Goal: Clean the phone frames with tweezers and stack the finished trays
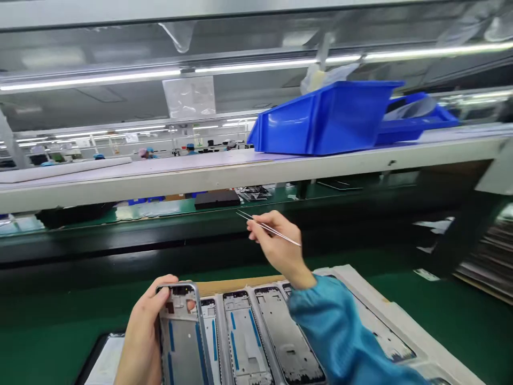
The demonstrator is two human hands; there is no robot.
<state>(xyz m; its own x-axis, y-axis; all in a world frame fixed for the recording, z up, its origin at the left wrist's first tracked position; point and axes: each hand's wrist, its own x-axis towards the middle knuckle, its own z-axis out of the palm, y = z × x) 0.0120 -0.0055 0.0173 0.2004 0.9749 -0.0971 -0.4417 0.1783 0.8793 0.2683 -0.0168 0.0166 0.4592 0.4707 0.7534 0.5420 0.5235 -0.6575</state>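
My left hand point(146, 326) grips a phone frame point(185, 342) by its left edge, tilted up above the tray. Blue strips run along the frame's inner face, and a fingertip shows through its camera opening. Raised over the tray's far side, my right hand point(278, 240) holds metal tweezers point(269, 229) between thumb and fingers. Their tips point left and stand slightly apart, with nothing visible between them. Below lies a white tray point(425, 331) with several phone frames in its slots. One frame in the tray point(246, 337) carries blue strips; another frame point(286, 334) to its right shows none.
A white shelf point(224, 179) crosses in front at head height, bearing blue bins point(320, 120). Behind it a black box point(217, 199) rests on a green surface. A dark-edged flat item point(105, 355) lies left of the tray on the green table point(44, 326). Stacked sheets point(491, 256) stand at right.
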